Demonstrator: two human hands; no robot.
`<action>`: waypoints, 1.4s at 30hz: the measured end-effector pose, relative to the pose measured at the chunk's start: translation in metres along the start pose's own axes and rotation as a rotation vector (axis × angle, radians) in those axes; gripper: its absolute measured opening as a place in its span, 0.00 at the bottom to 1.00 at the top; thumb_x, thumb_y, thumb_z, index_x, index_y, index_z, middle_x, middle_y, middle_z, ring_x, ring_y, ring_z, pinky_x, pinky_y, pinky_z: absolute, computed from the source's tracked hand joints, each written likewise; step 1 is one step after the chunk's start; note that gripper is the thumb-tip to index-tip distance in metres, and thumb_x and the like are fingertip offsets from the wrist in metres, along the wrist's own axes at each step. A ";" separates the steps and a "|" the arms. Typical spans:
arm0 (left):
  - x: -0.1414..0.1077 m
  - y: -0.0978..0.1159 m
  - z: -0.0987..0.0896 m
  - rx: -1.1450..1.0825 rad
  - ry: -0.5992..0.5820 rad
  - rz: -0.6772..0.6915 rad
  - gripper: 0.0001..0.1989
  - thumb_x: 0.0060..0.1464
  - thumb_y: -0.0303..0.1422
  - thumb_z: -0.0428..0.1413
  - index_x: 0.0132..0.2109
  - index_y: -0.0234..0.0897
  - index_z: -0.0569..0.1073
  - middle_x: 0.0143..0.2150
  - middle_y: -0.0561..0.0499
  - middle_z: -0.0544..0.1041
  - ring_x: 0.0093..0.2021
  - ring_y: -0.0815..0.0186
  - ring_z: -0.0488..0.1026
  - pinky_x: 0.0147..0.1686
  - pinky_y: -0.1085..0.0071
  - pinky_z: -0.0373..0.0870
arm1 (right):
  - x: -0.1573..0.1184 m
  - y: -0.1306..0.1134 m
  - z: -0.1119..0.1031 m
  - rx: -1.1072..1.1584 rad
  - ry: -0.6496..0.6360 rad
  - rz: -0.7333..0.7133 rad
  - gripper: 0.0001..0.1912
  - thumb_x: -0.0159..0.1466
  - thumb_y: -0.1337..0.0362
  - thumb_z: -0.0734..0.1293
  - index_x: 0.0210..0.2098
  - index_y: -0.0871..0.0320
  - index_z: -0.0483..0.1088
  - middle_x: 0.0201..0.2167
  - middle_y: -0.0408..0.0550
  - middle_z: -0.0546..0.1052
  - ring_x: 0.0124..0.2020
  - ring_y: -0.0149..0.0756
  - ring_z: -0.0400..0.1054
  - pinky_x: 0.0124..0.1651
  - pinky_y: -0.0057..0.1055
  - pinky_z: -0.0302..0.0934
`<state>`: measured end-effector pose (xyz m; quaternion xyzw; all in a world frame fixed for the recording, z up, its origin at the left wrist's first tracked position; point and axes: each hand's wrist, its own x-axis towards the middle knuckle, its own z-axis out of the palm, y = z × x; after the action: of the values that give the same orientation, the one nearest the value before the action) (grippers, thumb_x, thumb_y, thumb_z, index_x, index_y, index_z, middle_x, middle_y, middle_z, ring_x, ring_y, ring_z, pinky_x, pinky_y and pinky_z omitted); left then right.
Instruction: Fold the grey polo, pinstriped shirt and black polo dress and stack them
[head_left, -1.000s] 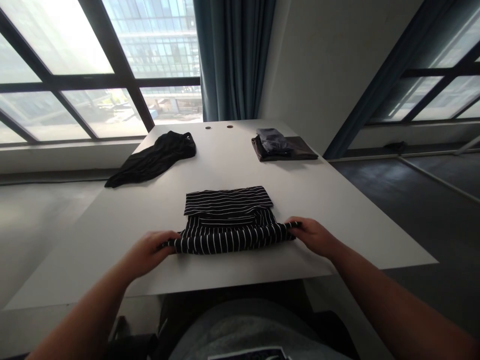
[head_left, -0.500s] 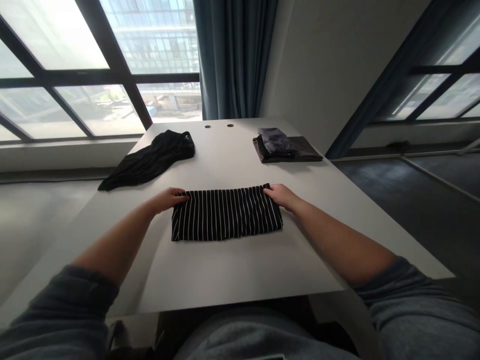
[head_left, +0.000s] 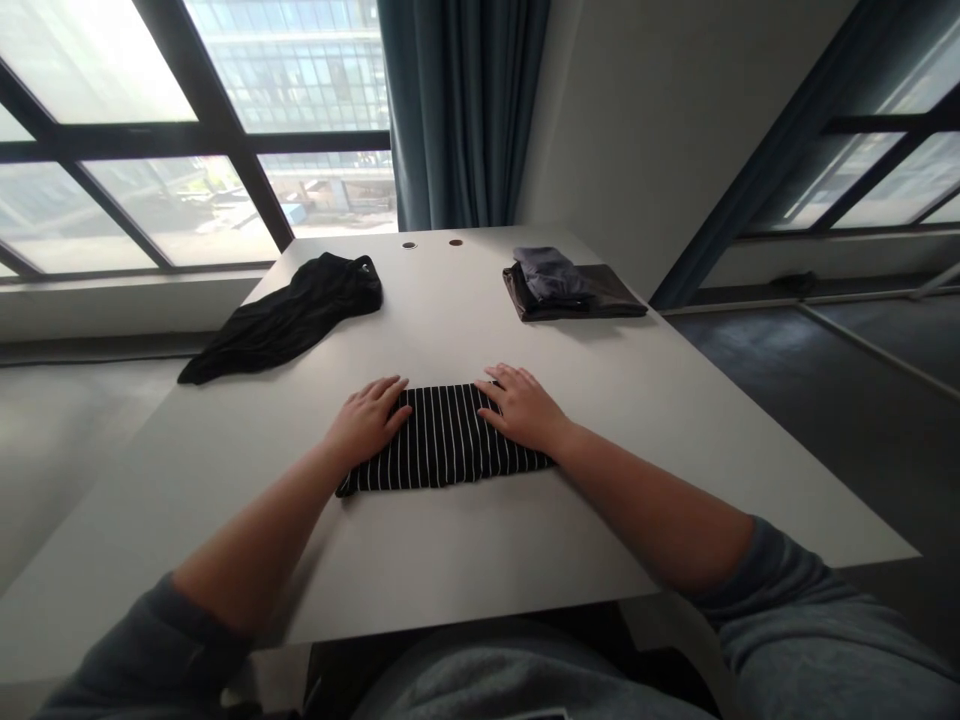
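Observation:
A black cloth with white stripes (head_left: 442,440) lies folded in a flat, wide rectangle on the white table (head_left: 465,560). My left hand (head_left: 370,420) rests palm down over its left part, fingers apart. On its right part lies my right hand (head_left: 523,405), also flat with spread fingers, some reaching past the cloth's far edge. Neither hand grips the cloth. Both palms cover portions of the stripes.
A loose black garment (head_left: 300,310) lies at the table's left edge. Back right, a grey folded cloth (head_left: 551,275) sits on darker folded fabric (head_left: 615,292). Two round holes are near the table's far edge. Beyond are a blue curtain (head_left: 465,120) and windows.
Both hands have let go of the striped cloth's upper corners and moved inward onto its top, fingers now spread. The view has shifted slightly.

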<state>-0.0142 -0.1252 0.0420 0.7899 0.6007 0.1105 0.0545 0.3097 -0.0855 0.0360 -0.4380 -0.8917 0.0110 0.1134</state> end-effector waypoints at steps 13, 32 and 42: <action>-0.005 -0.015 0.038 -0.035 -0.032 0.040 0.30 0.72 0.47 0.43 0.76 0.46 0.59 0.76 0.47 0.62 0.77 0.54 0.55 0.76 0.48 0.47 | -0.003 0.004 0.034 0.133 -0.146 -0.032 0.33 0.76 0.46 0.56 0.74 0.54 0.60 0.77 0.54 0.55 0.78 0.53 0.47 0.78 0.57 0.38; 0.003 -0.059 0.037 -0.181 0.122 -0.048 0.21 0.64 0.43 0.55 0.59 0.42 0.76 0.56 0.44 0.79 0.58 0.50 0.74 0.63 0.50 0.68 | 0.068 0.005 -0.007 0.056 -0.417 0.015 0.41 0.63 0.47 0.74 0.69 0.59 0.66 0.65 0.61 0.72 0.64 0.56 0.69 0.65 0.44 0.64; -0.002 -0.056 0.025 -0.401 0.131 0.011 0.13 0.63 0.41 0.54 0.48 0.42 0.78 0.47 0.48 0.82 0.49 0.56 0.78 0.54 0.58 0.73 | 0.090 -0.009 -0.028 0.113 -0.555 -0.052 0.28 0.63 0.49 0.74 0.58 0.57 0.76 0.56 0.57 0.79 0.56 0.52 0.75 0.55 0.37 0.67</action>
<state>-0.0608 -0.1112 0.0051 0.7576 0.5648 0.2793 0.1706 0.2551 -0.0226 0.0821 -0.3882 -0.8975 0.1775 -0.1106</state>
